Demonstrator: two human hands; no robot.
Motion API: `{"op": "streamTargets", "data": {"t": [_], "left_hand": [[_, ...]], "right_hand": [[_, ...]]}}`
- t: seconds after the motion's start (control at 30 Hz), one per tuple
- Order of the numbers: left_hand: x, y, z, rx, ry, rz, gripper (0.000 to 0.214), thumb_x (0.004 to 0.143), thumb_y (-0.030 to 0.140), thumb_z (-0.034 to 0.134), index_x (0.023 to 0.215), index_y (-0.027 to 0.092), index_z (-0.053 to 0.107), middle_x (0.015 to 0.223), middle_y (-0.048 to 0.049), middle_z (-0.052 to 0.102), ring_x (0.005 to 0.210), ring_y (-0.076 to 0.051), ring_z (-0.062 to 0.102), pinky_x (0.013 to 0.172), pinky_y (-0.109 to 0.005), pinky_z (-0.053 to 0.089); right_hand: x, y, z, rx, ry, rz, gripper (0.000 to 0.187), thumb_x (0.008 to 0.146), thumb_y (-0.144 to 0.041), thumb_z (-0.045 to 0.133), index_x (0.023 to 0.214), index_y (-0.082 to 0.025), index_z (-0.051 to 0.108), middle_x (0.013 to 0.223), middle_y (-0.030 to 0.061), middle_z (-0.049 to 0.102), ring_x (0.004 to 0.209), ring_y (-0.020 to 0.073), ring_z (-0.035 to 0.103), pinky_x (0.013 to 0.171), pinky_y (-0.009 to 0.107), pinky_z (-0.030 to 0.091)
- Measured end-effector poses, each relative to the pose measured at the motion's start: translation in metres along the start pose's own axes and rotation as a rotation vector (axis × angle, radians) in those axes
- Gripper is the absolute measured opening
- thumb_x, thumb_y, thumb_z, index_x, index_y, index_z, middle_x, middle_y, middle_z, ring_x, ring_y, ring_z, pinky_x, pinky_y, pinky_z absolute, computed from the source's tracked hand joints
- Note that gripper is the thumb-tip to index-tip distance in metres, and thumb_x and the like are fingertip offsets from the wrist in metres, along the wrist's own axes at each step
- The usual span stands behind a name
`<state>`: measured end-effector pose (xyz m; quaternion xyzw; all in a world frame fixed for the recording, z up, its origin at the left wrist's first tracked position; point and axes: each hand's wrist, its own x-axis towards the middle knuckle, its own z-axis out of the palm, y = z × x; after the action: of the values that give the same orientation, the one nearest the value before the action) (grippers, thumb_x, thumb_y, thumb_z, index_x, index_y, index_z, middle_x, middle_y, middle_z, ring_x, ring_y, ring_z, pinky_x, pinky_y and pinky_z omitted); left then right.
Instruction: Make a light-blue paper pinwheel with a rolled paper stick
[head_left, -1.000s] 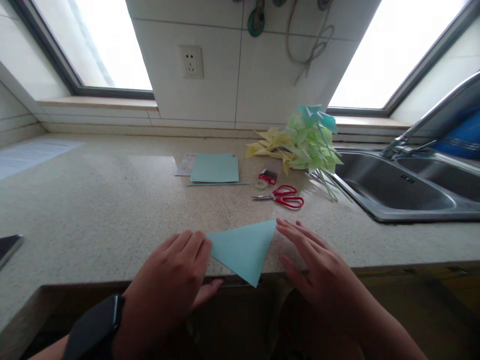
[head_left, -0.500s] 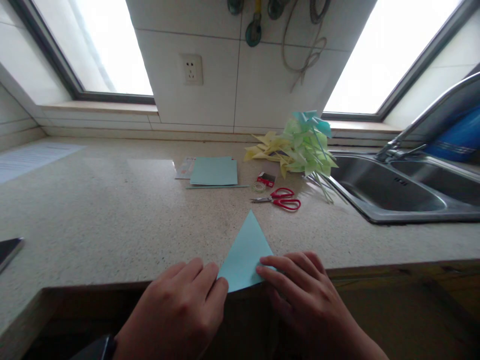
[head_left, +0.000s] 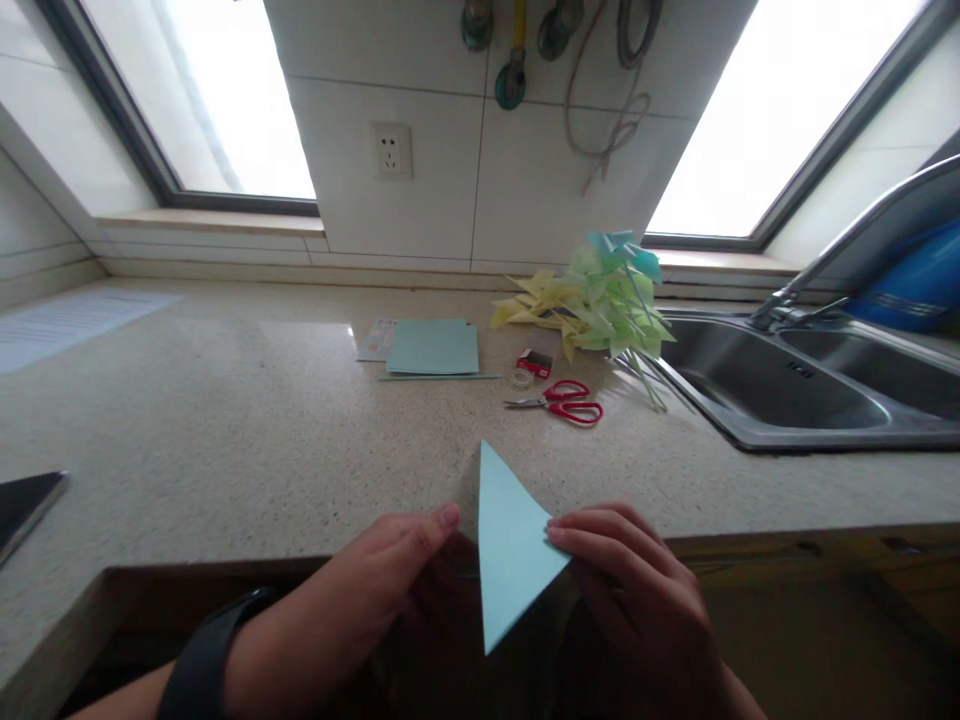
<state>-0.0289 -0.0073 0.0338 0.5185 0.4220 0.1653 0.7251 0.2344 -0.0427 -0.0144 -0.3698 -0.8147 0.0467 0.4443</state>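
A light blue sheet of paper (head_left: 510, 550), folded into a triangle, is held over the counter's front edge, turned so one corner points down. My right hand (head_left: 637, 585) pinches its right corner between the fingers and a thumb hidden underneath. Just left of the paper is my left hand (head_left: 405, 570), its thumb stretched out and its other fingers in shadow below. A narrow gap shows between that thumb and the paper. On my left wrist sits a dark band.
Red-handled scissors (head_left: 566, 402), a tape roll (head_left: 520, 377) and a small red box (head_left: 534, 362) lie beyond. Behind are stacked blue sheets (head_left: 433, 346), a thin stick (head_left: 442, 378) and paper pinwheels (head_left: 615, 290). A sink (head_left: 780, 380) is at right, a dark flat object (head_left: 30, 505) at left.
The folded paper has turned, swinging its lower corner downward. My left hand has let go of the left corner and rolled thumb-up, while my right hand keeps hold. The view has shifted slightly.
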Motion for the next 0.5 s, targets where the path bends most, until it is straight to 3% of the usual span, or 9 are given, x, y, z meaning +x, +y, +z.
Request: {"op": "streamTargets", "data": {"t": [0.1,0.23,0.5], "left_hand": [[0.008,-0.002,-0.002,-0.264,-0.058,0.032,0.054,0.091,0.067,0.057,0.094,0.014,0.071,0.085,-0.0086,0.075,0.077,-0.019,0.07,0.073,-0.03,0.053],[0.018,0.001,-0.008,-0.304,0.017,0.036,0.035,0.081,0.045,0.08,0.093,0.012,0.073,0.079,-0.0054,0.074,0.067,-0.013,0.066,0.066,-0.023,0.051],[0.019,0.005,-0.012,-0.287,0.034,0.049,0.031,0.083,0.039,0.077,0.09,0.01,0.073,0.078,-0.007,0.074,0.07,-0.015,0.069,0.068,-0.025,0.054]], "right_hand": [[0.003,-0.003,0.003,-0.001,-0.01,-0.084,0.037,0.091,0.003,0.056,0.119,-0.018,0.068,0.107,0.0067,0.073,0.099,0.019,0.065,0.08,0.032,0.058],[0.002,0.001,0.006,-0.015,-0.057,-0.133,0.037,0.09,0.001,0.057,0.121,-0.016,0.068,0.116,0.0092,0.074,0.111,0.0222,0.065,0.087,0.036,0.059],[0.002,0.003,0.01,-0.108,-0.092,-0.22,0.031,0.093,-0.002,0.058,0.118,-0.015,0.069,0.117,0.0085,0.076,0.117,0.023,0.064,0.096,0.04,0.054]]}}
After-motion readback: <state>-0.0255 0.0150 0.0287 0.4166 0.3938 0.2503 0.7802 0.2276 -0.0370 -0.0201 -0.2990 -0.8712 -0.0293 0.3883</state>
